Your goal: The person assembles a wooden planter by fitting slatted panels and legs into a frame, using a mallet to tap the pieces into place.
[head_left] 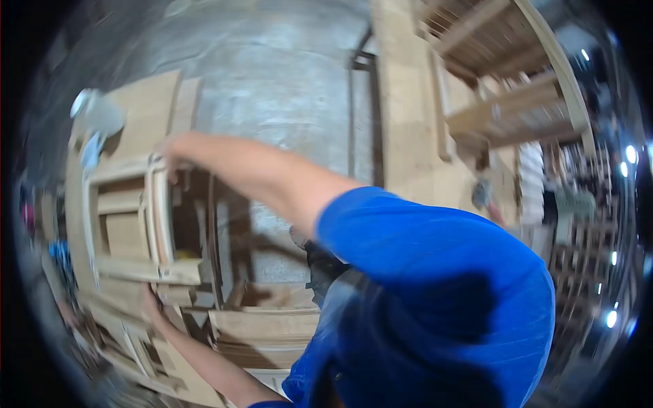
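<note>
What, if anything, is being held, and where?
A wooden frame, seemingly: right hand at one corner, left hand against the opposite end; exact grip blurred.

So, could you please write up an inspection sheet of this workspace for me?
Surface: pale wooden board, partly covered.
Job's things: wooden frame on the board, with inner crosspieces.
Clutter: whitish container and light-blue item beside the frame.
Hands: right hand at one frame corner, left hand at the opposite side; exact grip unclear.
Cables: nothing seen.
Surroundings: grey floor, large wooden unit, bright lamps; far areas blurred.
</note>
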A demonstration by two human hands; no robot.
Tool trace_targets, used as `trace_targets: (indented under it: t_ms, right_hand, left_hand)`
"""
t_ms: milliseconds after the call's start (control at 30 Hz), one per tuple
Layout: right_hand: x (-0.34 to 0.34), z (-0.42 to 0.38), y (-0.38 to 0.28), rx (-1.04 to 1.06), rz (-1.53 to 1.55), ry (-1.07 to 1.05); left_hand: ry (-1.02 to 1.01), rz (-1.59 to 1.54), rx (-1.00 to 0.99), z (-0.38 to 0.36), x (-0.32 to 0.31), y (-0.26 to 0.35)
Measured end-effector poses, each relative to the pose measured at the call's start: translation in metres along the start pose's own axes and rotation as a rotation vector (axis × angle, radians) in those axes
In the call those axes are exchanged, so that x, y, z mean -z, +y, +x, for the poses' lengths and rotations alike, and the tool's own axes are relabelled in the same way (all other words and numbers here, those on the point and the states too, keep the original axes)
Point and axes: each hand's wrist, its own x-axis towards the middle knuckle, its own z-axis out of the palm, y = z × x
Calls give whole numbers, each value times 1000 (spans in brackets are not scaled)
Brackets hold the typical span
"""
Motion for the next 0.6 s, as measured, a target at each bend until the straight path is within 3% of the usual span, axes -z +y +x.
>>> trace_targets:
  t_ms: [67, 133, 200, 267, 333, 400, 500, 600]
  right_hand:
    - [-3, -18, -1, -48, 82, -38]
    - [-32, 2, 14, 34, 217, 44]
    - [-55, -45, 11, 151, 356, 161]
    - [-73, -125, 1, -22, 334, 225]
    - [-106, -192, 5, -66, 510, 339]
    - [-124, -269, 11, -96, 637, 454]
    - [-139, -382, 23, -303, 677, 475]
    - [-139, -490, 14, -523, 738, 546]
  left_hand:
    - [331, 481, 105, -54, -35, 44]
    - [353, 439, 43, -39, -30, 39]
    - [363, 392, -17, -41, -28, 38]
    - [341, 378, -5, -49, -34, 44]
    - [345, 314, -17, -39, -30, 35]
    - [348, 467, -43, -48, -28, 39]
    - [216, 345, -143, -85, -38, 37]
    - [259, 333, -152, -111, -54, 37]
